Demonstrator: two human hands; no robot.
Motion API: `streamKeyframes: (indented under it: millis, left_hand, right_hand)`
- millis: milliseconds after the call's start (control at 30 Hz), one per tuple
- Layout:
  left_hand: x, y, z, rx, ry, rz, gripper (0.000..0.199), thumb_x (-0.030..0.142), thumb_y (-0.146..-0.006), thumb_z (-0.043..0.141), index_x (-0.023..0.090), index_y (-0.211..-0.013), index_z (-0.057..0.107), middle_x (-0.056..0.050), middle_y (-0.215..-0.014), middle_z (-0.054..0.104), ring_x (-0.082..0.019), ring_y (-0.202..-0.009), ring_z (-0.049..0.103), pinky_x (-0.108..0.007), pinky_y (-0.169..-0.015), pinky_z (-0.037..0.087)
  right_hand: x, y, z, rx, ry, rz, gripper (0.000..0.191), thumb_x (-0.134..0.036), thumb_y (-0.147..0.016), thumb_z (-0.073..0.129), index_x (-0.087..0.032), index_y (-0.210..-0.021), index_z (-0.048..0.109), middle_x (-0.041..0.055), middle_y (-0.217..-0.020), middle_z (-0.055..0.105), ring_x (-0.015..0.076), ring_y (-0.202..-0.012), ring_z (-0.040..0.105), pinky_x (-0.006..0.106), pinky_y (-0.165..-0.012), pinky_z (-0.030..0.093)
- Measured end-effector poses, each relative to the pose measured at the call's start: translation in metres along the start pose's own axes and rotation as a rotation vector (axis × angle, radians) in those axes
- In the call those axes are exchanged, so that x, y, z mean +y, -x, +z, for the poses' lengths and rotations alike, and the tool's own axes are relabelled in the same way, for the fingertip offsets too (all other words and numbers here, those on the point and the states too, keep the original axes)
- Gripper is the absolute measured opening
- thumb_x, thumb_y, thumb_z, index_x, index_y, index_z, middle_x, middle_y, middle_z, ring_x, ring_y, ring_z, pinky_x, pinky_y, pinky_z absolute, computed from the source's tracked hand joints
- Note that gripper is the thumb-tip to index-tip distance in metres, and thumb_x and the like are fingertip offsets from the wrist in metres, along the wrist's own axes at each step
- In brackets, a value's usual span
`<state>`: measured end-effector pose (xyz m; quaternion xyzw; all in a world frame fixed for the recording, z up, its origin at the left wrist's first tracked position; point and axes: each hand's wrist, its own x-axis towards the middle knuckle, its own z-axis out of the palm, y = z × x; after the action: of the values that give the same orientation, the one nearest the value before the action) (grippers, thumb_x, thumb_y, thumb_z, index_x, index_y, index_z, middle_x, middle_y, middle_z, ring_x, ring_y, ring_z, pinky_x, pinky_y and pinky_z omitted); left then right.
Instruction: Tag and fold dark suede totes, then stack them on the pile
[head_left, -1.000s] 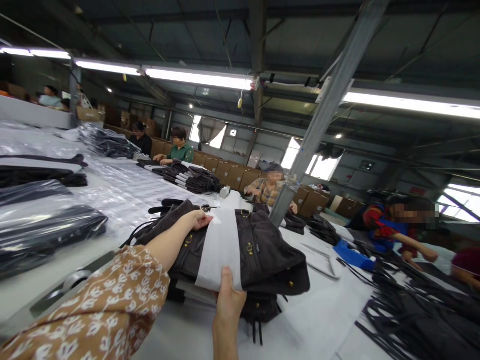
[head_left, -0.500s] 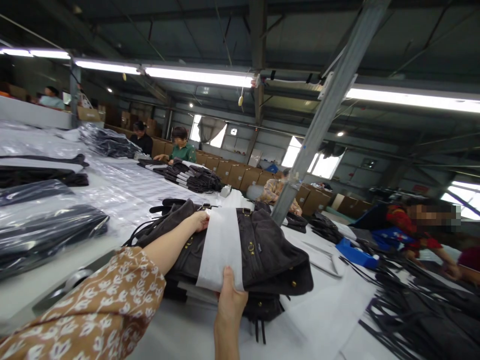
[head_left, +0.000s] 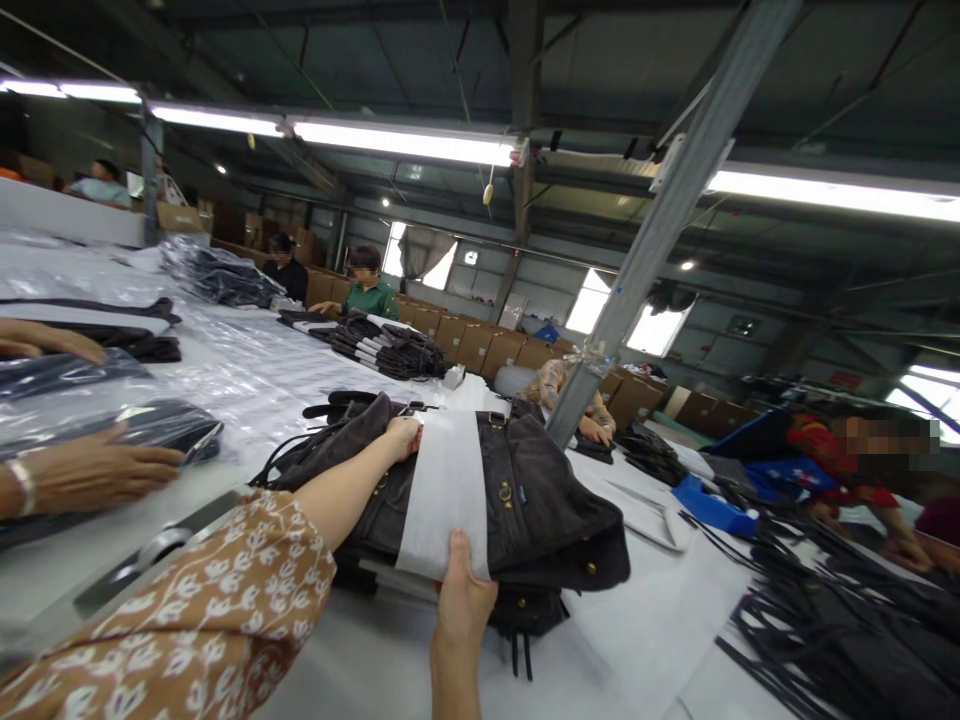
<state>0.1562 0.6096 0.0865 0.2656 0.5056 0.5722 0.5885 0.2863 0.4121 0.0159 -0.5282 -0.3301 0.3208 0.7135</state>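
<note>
A dark grey cloth bag (head_left: 555, 510) with brass buckles and thin straps lies flat before me, on top of another dark bag (head_left: 525, 608). Round its middle runs a white paper band (head_left: 444, 490). My left hand (head_left: 403, 437) is closed at the bag's far edge, beside the band, with its fingertips partly hidden. At the near edge, my right hand (head_left: 463, 590) grips the bag and band, thumb on top and fingers out of sight underneath.
On the left, a co-worker's hands (head_left: 97, 470) are over plastic-wrapped dark items (head_left: 169, 425). A slanted metal post (head_left: 660, 220) rises beyond the bag. Further off lies a stack of banded dark bags (head_left: 386, 345). Right are a blue tape dispenser (head_left: 712, 503) and dark straps (head_left: 825, 590).
A co-worker's hands have come into view at the left, over the plastic-wrapped items. My two hands keep their hold, and the bag has barely moved.
</note>
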Motion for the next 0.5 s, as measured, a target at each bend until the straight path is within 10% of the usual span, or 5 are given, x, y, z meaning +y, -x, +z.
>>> streamKeyframes:
  millis: [267, 500]
  left_hand:
    - [0.024, 0.073, -0.016, 0.133, -0.168, 0.330, 0.024, 0.035, -0.093, 0.047, 0.014, -0.090, 0.059, -0.003, -0.081, 0.063, -0.012, -0.068, 0.060, -0.026, -0.063, 0.051]
    - [0.075, 0.211, -0.035, -0.067, -0.338, 0.635, 0.017, 0.021, -0.083, 0.048, 0.019, -0.069, 0.057, -0.003, -0.069, 0.063, -0.013, -0.061, 0.062, -0.022, -0.059, 0.047]
  right_hand:
    - [-0.021, 0.003, 0.002, 0.049, 0.054, 0.108, 0.064, -0.047, -0.059, 0.074, -0.008, -0.108, 0.065, 0.0151, -0.104, 0.070, 0.0296, -0.104, 0.063, 0.033, -0.081, 0.056]
    - [-0.063, 0.028, 0.010, -0.145, -0.074, 0.270, 0.071, -0.059, -0.058, 0.073, -0.021, -0.116, 0.057, 0.0138, -0.122, 0.061, 0.0289, -0.100, 0.064, 0.039, -0.069, 0.059]
